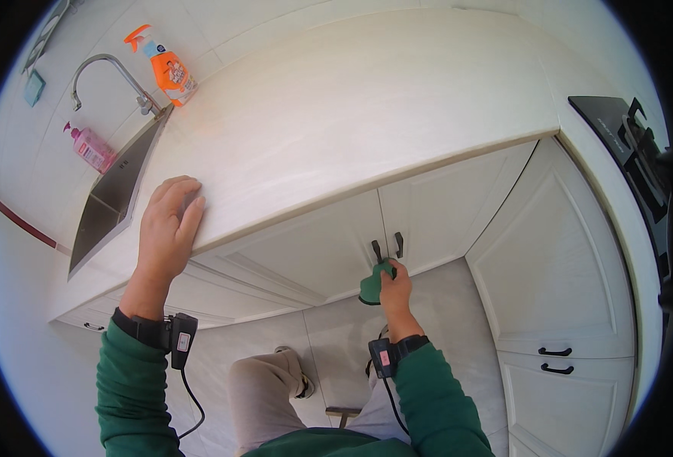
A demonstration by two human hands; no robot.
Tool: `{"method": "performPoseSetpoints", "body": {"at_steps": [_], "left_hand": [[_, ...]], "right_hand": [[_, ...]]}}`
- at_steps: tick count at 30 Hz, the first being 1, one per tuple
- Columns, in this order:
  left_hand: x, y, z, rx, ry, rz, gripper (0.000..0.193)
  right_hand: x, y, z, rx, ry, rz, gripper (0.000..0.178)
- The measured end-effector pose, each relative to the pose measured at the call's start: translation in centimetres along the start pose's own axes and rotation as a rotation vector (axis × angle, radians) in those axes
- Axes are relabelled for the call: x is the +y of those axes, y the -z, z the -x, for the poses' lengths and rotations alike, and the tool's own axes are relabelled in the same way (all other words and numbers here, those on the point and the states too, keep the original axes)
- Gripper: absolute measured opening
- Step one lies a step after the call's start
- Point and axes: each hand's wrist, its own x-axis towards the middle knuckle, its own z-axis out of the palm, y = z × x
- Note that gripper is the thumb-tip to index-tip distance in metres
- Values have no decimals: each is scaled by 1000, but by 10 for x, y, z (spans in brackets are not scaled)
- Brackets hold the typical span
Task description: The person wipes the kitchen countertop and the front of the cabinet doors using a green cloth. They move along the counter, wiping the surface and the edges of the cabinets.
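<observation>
My right hand [397,291] is closed on a green cloth [371,286], which hangs from its fingers against the white cabinet doors. The cloth's upper end meets the lower part of a black door handle [377,250]; whether it wraps around the handle I cannot tell. A matching black handle [399,244] sits just to the right, on the neighbouring door. My left hand [170,222] lies on the pale countertop [336,99] by its front edge, beside the sink. Its fingers are slightly bent, the thumb stands apart, and it holds nothing.
A steel sink [115,199] with a curved faucet [115,65] is at the left. Behind it stand an orange spray bottle [172,76] and a pink pump bottle [92,148]. A black stove [618,137] is on the right. Below it, cabinet doors [557,251] carry black handles.
</observation>
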Motion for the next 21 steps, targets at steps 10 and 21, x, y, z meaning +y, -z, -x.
{"method": "performPoseSetpoints", "body": {"at_steps": [10,21], "left_hand": [[2,1,0,-6,5,-19,22],[0,2,0,-14,-5,-1,23]], "right_hand": [[-129,9,30,118,750,12,38],[-69,-23,40,-19,493,148,40]]}}
